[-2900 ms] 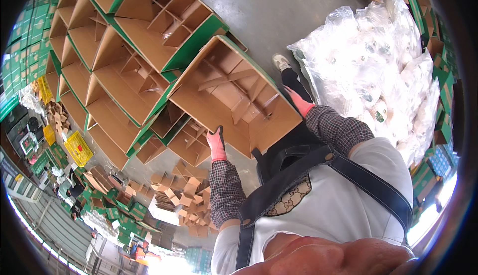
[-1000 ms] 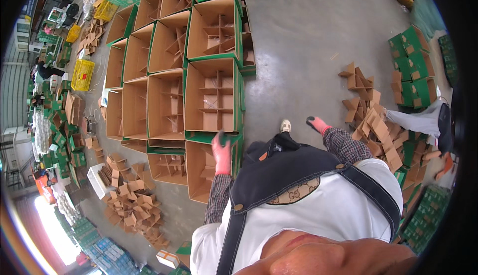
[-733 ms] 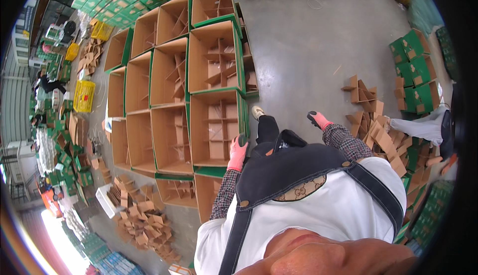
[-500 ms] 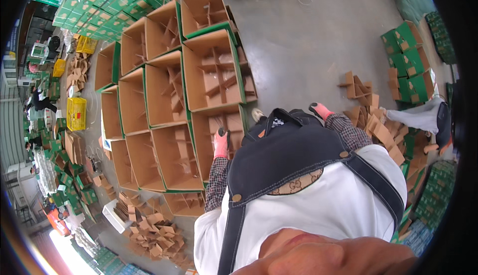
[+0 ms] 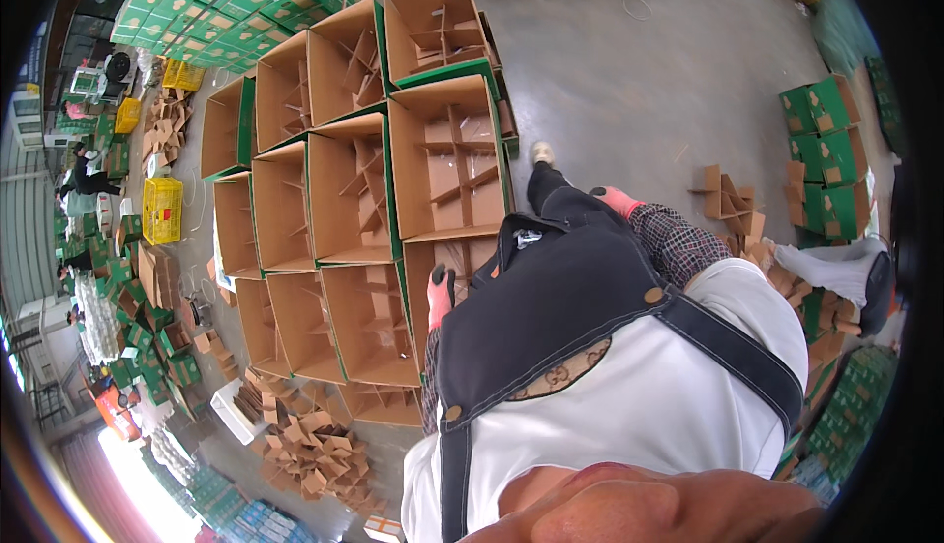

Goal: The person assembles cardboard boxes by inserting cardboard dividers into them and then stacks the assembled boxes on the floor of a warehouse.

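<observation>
My left hand (image 5: 441,297), in a pink glove with dark fingertips, hangs beside my apron. It overlaps the nearest open carton (image 5: 418,253) in view; whether it touches the carton I cannot tell. Its fingers are slightly apart and nothing shows in them. My right hand (image 5: 618,202), gloved alike, is out by my right thigh above the grey floor. Its fingers extend loosely, with nothing visible in them. To my left stand several open brown cartons with green outsides, packed in rows. Crossed cardboard dividers (image 5: 452,145) sit inside the large carton (image 5: 418,110) ahead of my left hand.
Loose dividers (image 5: 315,454) lie heaped at the lower left, others (image 5: 728,199) at the right. Green cartons (image 5: 826,154) are stacked at right, more (image 5: 216,2) at far left. A yellow crate (image 5: 162,211) stands left. Another person's grey-clad leg (image 5: 826,270) shows at right.
One of my legs has stepped forward, its shoe now farther ahead on the floor. The cartons have shifted rightward in view. My right hand has swung slightly forward; both hands stay without anything visible in them.
</observation>
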The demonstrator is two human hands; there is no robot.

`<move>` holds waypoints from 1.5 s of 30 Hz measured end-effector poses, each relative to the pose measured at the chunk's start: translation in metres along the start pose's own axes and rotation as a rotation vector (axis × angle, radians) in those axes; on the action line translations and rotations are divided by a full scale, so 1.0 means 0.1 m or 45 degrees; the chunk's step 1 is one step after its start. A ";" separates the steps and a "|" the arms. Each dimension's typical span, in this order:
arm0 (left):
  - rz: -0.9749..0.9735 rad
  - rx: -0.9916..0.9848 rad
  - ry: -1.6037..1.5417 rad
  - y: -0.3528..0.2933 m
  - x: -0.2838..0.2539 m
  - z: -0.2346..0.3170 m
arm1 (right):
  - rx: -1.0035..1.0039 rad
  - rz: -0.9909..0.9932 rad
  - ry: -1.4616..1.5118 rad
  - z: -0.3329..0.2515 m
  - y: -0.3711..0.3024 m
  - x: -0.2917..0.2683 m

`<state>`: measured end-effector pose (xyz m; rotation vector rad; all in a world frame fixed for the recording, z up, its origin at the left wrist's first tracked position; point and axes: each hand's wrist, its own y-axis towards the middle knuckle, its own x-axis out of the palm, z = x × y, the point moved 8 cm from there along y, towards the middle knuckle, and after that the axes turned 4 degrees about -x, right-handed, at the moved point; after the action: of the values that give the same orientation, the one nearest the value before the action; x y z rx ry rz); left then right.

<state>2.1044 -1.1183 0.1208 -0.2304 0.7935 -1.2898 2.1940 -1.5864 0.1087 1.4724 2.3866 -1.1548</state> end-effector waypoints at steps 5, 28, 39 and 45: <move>0.241 -0.149 -0.110 -0.09 -0.75 -0.57 | 0.190 0.046 0.006 0.23 0.31 -0.39; 0.096 -0.256 -0.529 2.35 2.27 2.48 | 0.332 -0.091 -0.096 1.27 2.14 -3.98; 0.028 -0.183 0.663 2.08 2.71 1.81 | 0.024 -0.102 0.656 0.27 3.62 -4.69; 0.310 -0.216 -0.586 2.41 2.81 2.40 | -0.253 -0.487 0.134 -0.57 3.39 -4.29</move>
<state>2.4596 -1.3683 0.0449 -0.5294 0.5149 -0.8926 2.7073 -1.7766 0.1583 1.0715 2.8459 -0.8822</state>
